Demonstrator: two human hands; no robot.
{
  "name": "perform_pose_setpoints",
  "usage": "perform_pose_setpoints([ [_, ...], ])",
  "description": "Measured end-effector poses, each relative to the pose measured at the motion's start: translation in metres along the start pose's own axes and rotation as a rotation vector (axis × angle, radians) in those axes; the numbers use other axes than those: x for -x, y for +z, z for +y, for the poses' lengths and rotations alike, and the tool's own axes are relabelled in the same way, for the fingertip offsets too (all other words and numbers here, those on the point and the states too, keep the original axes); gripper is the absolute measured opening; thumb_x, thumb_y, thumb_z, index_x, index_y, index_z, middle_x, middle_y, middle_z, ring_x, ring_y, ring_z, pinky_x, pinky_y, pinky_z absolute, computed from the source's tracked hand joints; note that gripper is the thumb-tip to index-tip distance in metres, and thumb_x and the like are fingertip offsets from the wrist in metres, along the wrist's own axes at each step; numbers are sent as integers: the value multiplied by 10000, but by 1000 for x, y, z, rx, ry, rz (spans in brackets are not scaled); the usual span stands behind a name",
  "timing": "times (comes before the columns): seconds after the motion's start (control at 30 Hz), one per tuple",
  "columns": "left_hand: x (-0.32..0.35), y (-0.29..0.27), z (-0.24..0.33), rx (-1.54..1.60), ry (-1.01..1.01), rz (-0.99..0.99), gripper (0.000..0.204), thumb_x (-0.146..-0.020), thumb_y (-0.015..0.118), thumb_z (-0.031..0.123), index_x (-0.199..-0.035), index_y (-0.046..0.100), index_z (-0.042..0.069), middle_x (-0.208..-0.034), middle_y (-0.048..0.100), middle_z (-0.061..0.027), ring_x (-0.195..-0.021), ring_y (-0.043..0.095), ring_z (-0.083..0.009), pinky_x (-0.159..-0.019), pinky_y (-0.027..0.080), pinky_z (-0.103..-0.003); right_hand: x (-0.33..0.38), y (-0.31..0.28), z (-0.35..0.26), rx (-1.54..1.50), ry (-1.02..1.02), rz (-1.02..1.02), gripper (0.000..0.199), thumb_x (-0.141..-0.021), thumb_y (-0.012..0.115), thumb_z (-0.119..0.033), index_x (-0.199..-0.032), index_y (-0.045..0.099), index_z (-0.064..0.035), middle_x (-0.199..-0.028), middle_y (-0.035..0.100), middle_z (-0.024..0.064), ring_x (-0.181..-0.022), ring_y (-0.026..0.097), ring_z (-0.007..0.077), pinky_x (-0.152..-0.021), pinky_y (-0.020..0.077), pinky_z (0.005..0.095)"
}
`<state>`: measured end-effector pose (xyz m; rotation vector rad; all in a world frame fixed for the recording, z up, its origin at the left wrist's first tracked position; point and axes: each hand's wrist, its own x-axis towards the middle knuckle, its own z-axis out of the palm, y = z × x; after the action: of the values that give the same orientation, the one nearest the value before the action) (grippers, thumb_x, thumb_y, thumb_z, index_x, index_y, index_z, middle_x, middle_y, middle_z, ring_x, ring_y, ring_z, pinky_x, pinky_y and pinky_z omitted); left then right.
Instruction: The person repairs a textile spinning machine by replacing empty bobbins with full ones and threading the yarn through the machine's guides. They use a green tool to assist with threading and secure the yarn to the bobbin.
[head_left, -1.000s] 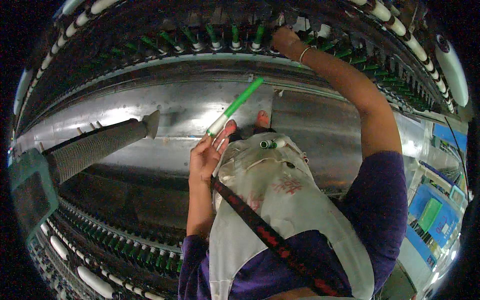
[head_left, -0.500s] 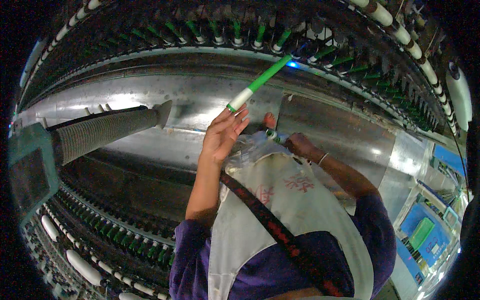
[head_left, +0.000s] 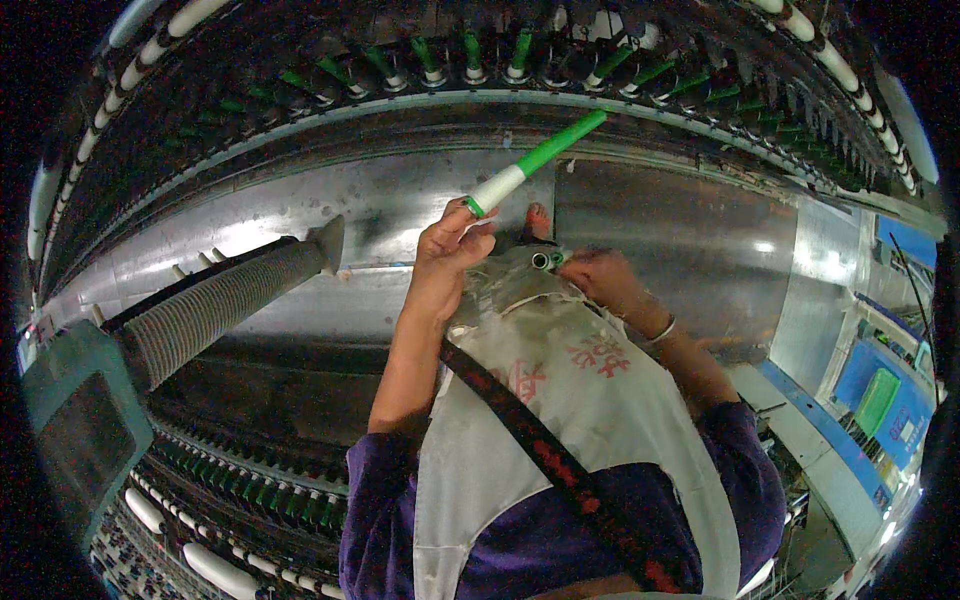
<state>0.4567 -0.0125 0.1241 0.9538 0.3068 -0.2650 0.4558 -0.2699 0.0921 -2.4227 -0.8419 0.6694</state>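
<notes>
A long metal spinning frame [head_left: 400, 215] is stretching across the scene, its far rail carrying a row of green and white bobbins [head_left: 470, 55], a ribbed grey hose [head_left: 215, 305] lying along its steel panel at left

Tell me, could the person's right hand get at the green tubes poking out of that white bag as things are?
Probably yes. The right hand already rests at the mouth of the white bag, right beside the green tubes, with nothing between them. The left hand is busy holding a green-and-white bobbin.
</notes>
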Motion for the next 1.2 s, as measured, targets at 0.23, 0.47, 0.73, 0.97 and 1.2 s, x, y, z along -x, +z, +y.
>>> perform_pose_setpoints([
  [0.23, 7, 4, 15, -206, 52, 27, 317, -823, 646, -23, -1138, 642, 10, -1269, 541, -97, -1155, 551, -235, -1007, 434, -369, -92, -83, -70, 39, -70, 864, 199, -760, 705, -146, -956, 698, -119, -976, 679, 14, -1185, 465, 314, -980, 371, 445],
  [0.47, 12, -6, 36, -207, 76, -31, 312, -845, 669, 33, -1152, 631, -3, -1272, 486, -15, -1053, 544, -118, -901, 454, -264, -91, -68, -40, 18, 82, 1108, 86, -795, 671, -147, -819, 631, -74, -972, 664, 59, -1070, 559, 276, -955, 418, 417],
  [0.73, 13, -21, 35, -193, 1, -99, 319, -848, 642, 25, -1166, 630, 4, -1303, 482, -49, -1121, 529, -177, -1001, 407, -340, -109, -56, 14, -2021, -9, 1031, 150, -954, 532, -128, -816, 536, -67, -929, 592, 76, -817, 573, 196, -834, 497, 374],
  [0.97, 23, -24, 97, -669, 97, -36, 530, -833, 681, 126, -1320, 494, 32, -1357, 479, -140, -1224, 490, -259, -1043, 373, -385, -113, -72, -7, -1851, 12, 1344, 145, -937, 563, -176, -854, 556, -56, -804, 523, 27, -656, 459, 139, -573, 389, 260],
  [1.2, -43, 30, 41, -1417, 69, -315, 675, -801, 662, 142, -1403, 356, 139, -985, 649, -221, -850, 648, -372, -717, 518, -448, -128, -94, -21, -1785, 38, 1334, 172, -919, 588, -195, -840, 562, -44, -732, 562, 41, -647, 528, 162, -592, 449, 289],
])
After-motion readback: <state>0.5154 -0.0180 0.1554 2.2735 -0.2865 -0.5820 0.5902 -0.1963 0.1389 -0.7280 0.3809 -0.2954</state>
